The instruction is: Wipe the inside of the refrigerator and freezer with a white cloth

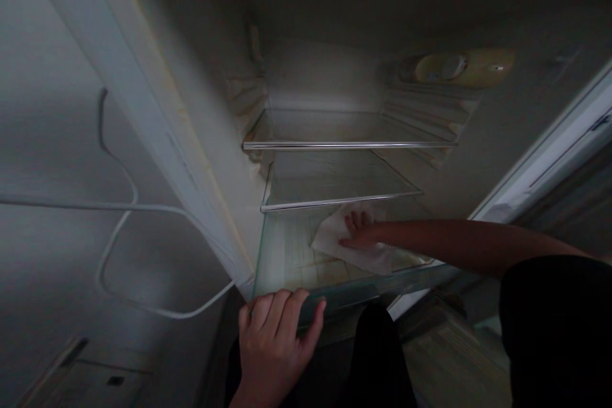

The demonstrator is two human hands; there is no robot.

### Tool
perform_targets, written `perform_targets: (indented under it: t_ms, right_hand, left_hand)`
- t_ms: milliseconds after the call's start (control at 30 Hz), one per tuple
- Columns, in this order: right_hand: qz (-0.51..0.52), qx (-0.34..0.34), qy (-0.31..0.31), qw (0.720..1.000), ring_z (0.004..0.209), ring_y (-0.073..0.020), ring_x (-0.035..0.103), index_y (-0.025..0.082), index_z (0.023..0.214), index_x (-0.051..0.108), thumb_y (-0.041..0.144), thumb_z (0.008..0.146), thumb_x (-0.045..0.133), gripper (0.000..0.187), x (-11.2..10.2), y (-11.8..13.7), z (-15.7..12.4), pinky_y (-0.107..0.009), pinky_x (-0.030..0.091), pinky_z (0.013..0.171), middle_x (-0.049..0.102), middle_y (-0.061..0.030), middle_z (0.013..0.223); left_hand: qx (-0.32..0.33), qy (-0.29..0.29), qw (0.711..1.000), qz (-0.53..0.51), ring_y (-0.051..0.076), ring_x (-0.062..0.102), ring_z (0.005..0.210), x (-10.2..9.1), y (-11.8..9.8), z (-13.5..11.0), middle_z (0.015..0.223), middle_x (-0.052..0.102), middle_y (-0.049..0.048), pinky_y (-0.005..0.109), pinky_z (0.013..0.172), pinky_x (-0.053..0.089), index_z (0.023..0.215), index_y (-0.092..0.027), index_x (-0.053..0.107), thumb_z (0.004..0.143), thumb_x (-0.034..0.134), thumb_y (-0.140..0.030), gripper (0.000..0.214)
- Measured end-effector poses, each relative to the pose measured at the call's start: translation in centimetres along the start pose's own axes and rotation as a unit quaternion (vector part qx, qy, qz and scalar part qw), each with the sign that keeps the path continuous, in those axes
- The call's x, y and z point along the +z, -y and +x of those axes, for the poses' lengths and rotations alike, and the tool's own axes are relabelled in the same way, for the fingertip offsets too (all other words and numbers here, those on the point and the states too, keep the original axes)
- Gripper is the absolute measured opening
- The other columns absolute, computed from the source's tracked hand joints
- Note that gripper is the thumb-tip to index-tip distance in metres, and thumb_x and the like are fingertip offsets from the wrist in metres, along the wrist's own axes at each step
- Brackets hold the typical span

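Note:
A white cloth [329, 237] is spread on the lowest glass shelf [282, 261] inside a fridge-like cabinet. My right hand [362, 233] reaches in from the right and presses on top of the cloth, palm down with its fingers spread. At the shelf's front left corner, my left hand [277, 338] hooks its fingers over the glass edge, its thumb out to the right. Brownish streaks or lines show in the glass surface left of the cloth and below it.
Two glass shelves with metal front strips, an upper one [349, 145] and a middle one [335, 201], sit above my right hand. A yellowish lamp housing [482, 69] is on the right wall. A white cable [157, 207] loops outside on the left. My dark-clothed knee [380, 350] is below.

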State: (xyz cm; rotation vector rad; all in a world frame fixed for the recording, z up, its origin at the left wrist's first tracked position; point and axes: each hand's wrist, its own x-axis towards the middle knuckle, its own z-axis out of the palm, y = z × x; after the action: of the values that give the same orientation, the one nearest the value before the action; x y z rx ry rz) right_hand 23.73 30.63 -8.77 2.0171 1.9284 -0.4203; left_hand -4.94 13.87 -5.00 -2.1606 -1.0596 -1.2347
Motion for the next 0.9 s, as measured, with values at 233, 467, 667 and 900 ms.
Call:
perform_targets:
  t_ms: [233,467,667,900]
  right_hand:
    - [-0.011,-0.300,-0.013,0.954,0.157,-0.0428,-0.016,0.012,0.170,0.007,0.075,0.094,0.050,0.107,-0.2,12.1,-0.6,-0.067,0.000,0.127,-0.013,-0.0188,0.171]
    - [-0.024,-0.432,-0.019,0.901,0.160,-0.0412,-0.004,0.009,0.166,0.027,0.059,0.093,0.065,0.097,0.4,13.3,-0.5,-0.064,0.007,0.129,0.004,-0.0230,0.172]
    - [-0.057,-0.227,0.075,0.969,0.158,-0.0388,-0.020,0.025,0.169,-0.003,0.075,0.082,0.069,0.125,-1.5,-0.4,-1.6,-0.064,0.002,0.127,-0.018,-0.0120,0.172]
    - [0.001,-0.016,0.105,0.994,0.160,-0.0438,-0.002,0.016,0.169,0.002,0.068,0.054,0.091,0.155,-2.0,-9.6,-4.1,-0.062,0.013,0.127,-0.007,-0.0235,0.172]
  left_hand:
    - [-0.008,-0.003,1.000,-0.006,0.023,0.052,0.073,0.0,-0.2,0.3,0.074,0.067,0.0025,0.038,0.069,0.033,0.092,-0.018,0.066,0.092,0.072,-0.033,0.016]
    - [-0.004,-0.005,1.000,-0.006,0.023,0.053,0.074,0.1,0.0,0.1,0.076,0.068,0.0033,0.038,0.069,0.034,0.094,-0.018,0.067,0.091,0.073,-0.034,0.018]
    - [-0.007,-0.005,1.000,-0.015,0.023,0.054,0.074,0.4,0.1,0.0,0.074,0.067,0.0015,0.039,0.072,0.035,0.093,-0.019,0.066,0.089,0.076,-0.033,0.017]
    - [0.011,-0.006,1.000,-0.008,0.023,0.054,0.074,0.5,0.5,-0.4,0.075,0.066,0.0012,0.039,0.074,0.036,0.097,-0.020,0.065,0.085,0.080,-0.033,0.023]
